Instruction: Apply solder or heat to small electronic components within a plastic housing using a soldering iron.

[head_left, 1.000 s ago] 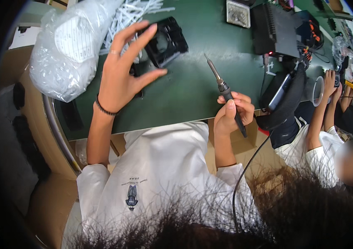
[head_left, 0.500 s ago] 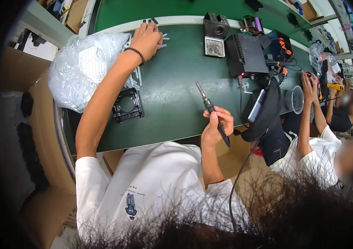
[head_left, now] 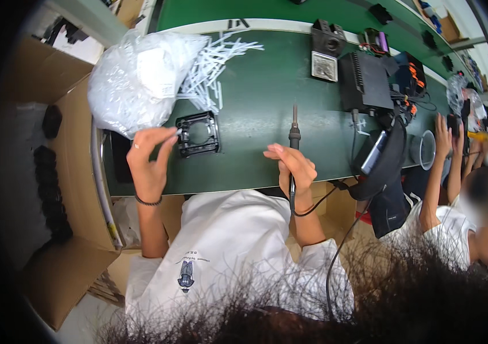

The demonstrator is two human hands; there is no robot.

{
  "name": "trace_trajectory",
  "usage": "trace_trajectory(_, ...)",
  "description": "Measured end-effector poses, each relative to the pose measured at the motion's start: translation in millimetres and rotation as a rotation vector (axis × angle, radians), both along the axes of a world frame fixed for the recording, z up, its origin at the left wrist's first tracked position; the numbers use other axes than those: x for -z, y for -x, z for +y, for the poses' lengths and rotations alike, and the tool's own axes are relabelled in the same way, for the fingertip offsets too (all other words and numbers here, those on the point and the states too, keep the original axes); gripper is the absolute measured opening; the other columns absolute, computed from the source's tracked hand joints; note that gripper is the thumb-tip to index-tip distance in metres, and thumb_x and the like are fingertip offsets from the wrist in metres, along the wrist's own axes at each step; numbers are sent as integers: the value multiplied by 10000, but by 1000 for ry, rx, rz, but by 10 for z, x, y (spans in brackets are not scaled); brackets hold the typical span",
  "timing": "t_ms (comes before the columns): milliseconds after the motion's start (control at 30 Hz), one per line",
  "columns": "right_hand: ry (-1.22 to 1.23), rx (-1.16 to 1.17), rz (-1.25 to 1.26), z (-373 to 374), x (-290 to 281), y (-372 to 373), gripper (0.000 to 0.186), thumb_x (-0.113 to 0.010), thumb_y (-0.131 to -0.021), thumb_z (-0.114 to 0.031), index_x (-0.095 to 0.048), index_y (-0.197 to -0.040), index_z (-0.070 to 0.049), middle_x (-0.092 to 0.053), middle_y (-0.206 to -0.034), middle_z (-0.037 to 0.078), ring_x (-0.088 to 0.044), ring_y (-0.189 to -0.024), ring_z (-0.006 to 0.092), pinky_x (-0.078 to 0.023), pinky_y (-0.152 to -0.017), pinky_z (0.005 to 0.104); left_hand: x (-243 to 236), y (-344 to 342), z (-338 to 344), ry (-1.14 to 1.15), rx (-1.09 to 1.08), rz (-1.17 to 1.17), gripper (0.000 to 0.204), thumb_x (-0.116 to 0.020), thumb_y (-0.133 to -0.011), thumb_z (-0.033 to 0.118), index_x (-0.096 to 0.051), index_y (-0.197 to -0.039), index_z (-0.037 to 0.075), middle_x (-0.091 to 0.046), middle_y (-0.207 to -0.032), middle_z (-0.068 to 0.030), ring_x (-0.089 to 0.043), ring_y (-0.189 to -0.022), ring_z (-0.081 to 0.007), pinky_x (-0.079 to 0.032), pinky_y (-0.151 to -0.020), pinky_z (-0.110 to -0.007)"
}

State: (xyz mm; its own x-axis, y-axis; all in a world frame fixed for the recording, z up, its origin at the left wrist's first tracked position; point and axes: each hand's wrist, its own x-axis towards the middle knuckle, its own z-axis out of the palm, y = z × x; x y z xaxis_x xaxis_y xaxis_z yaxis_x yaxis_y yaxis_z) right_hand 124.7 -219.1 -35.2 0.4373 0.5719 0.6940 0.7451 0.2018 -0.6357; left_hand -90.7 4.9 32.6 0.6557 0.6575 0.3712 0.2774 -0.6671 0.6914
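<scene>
A black square plastic frame with a round opening lies on the green bench near its left end. My left hand, with a dark beaded bracelet at the wrist, is at the frame's left edge. Its thumb and forefinger are pinched together, and a tiny pale speck shows at their tips, too small to make out. In my right hand is a soldering iron, its metal tip pointing away from me above the bench. Behind the frame, many thin white plastic sticks lie in a loose pile.
A clear plastic bag with a white label bulges beside the sticks. Farther right stand an iron holder with a tip-cleaner tray, a black soldering station and a clear tub. A co-worker's hands are at the right.
My left hand has come back from the sticks to the black frame, fingertips pinched. My right hand has turned the soldering iron more upright. The view has shifted, uncovering the stick pile.
</scene>
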Motion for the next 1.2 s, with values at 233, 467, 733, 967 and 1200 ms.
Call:
trace_trajectory(233,404,-223,-106,572,-253,103,590,-898,-821,-188,-720,-1382,-144,-654,-1396,147,-648,-1287,383,-553,-1018,448,349,231,-476,213,-117,7,282,-712,-903,-126,-807,-1123,22,-746,-1070,-127,-724,-983,-273,-575,-861,-342)
trace_trajectory(467,511,-209,-176,608,-110,94,564,-891,-828,-227,-736,-1370,-216,-563,-1530,133,-537,-1430,404,-487,-1088,500,147,240,-533,169,-24,126,348,-667,-914,-146,-780,-1198,21,-729,-1105,-148,-748,-1012,-312,-595,-877,-368)
trace_trajectory(733,550,-148,-127,181,-119,25,557,-917,-788,-204,-766,-1324,-189,-579,-1513,128,-552,-1420,399,-506,-1052,482,178,-130,-583,-170,289,208,407,-709,-778,-54,-784,-1156,76,-688,-1113,-51,-632,-1060,-282,-541,-895,-401)
trace_trajectory(967,501,-96,-116,60,-56,39,541,-918,-780,-205,-783,-1304,-181,-610,-1459,135,-601,-1368,401,-522,-1024,480,357,-233,-624,-330,422,305,347,-714,-825,108,-793,-1163,135,-676,-1095,25,-575,-963,-219,-467,-783,-364)
trace_trajectory(1200,483,-103,-83,39,-24,39,562,-920,-758,-193,-787,-1304,-184,-619,-1439,138,-606,-1358,406,-523,-1028,478,415,-254,-649,-272,444,283,369,-720,-816,81,-829,-1163,141,-684,-1046,35,-565,-919,-204,-460,-789,-356)
